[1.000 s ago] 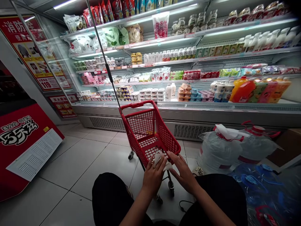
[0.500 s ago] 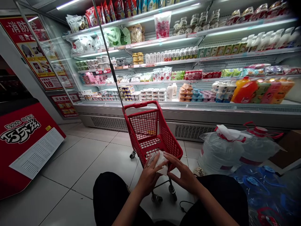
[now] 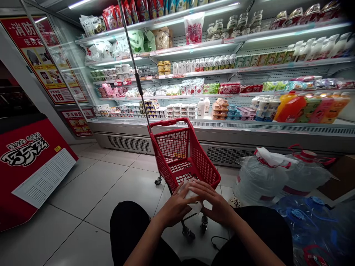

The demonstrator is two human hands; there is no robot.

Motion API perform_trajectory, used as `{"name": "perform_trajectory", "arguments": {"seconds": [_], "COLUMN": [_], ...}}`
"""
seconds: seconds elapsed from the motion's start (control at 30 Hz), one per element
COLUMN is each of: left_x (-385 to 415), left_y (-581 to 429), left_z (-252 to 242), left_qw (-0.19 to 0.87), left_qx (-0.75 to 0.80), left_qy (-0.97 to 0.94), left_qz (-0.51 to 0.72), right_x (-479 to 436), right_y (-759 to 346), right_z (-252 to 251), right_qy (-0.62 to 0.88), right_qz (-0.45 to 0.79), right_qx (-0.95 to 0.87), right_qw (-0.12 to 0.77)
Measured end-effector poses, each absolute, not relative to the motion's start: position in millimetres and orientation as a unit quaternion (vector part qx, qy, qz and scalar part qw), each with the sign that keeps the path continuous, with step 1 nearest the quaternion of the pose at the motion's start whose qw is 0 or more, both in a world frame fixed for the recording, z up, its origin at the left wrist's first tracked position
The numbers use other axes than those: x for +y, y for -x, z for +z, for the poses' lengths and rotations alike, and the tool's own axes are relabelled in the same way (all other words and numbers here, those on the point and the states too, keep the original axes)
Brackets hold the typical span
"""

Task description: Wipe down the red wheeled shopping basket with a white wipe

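Observation:
A crumpled white wipe or cloth (image 3: 196,207) is bunched between my two hands at the near rim of a small red shopping cart (image 3: 205,162). My left hand (image 3: 174,207) is closed on it from the left, fingers pointing forward. From the other side, my right hand (image 3: 216,201) lays its bent fingers over the top of the wipe, close to my left fingertips. The fingers hide part of the wipe and of the cart's near edge. A dark pole (image 3: 138,85) rises from the cart's far left corner.
A long open fridge (image 3: 172,131) with bottles, cups and pouches stands behind the cart. Large bagged water jugs (image 3: 257,181) and blue-tinted bottles (image 3: 302,218) sit on my right. A red freezer (image 3: 30,162) is at left. A thin black cable (image 3: 217,245) lies on the floor.
My hands have drawn closer together round the wipe, and my right fingers now cover more of it. The cart has shifted slightly right in view, its front wheels turned a little.

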State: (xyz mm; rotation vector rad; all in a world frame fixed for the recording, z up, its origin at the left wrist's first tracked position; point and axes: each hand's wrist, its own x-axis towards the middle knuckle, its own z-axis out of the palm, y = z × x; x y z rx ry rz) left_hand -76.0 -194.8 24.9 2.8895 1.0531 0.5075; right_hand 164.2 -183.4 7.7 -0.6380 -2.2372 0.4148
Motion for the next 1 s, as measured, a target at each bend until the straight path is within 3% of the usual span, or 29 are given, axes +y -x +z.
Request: {"name": "perform_trajectory", "arguments": {"seconds": [0.2, 0.43, 0.63, 0.8, 1.0], "left_x": [-194, -184, -188, -195, -193], "left_y": [71, 77, 81, 77, 69], "left_z": [31, 40, 21, -13, -27], "left_qw": [0.060, 0.039, -0.015, -0.094, -0.107], "left_qx": [0.292, 0.295, 0.395, 0.477, 0.498], "left_qy": [-0.941, -0.939, -0.888, -0.847, -0.830], "left_qz": [0.161, 0.171, 0.235, 0.214, 0.226], "right_x": [-188, -183, -170, -167, -180], "right_y": [-160, -165, -167, -170, -147], "right_z": [13, 10, -12, -41, -49], "right_qy": [0.200, 0.241, 0.373, 0.462, 0.461], "right_qz": [0.267, 0.321, 0.172, 0.015, -0.006], "right_qx": [-0.874, -0.859, -0.834, -0.820, -0.831], "right_qw": [0.353, 0.318, 0.368, 0.337, 0.312]}}
